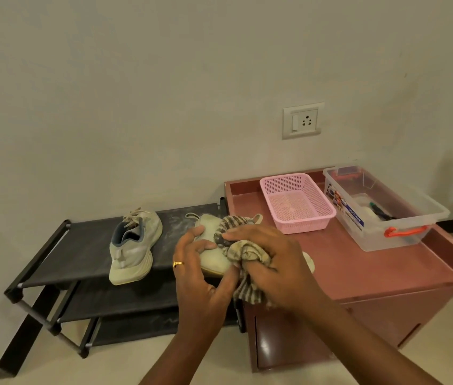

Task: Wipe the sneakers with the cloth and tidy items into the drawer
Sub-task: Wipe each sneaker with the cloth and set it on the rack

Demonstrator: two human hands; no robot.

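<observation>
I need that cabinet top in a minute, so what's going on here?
A person is cleaning shoes. Their left hand grips one sneaker while the right hand presses a bunched striped cloth against it. A second sneaker sits on the top shelf of the black shoe rack. A pink basket and a clear plastic box stand on the reddish cabinet.

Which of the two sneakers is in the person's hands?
The right sneaker: the left hand grips it, the right hand presses the striped cloth on it. The other sneaker stands alone on the rack.
</observation>
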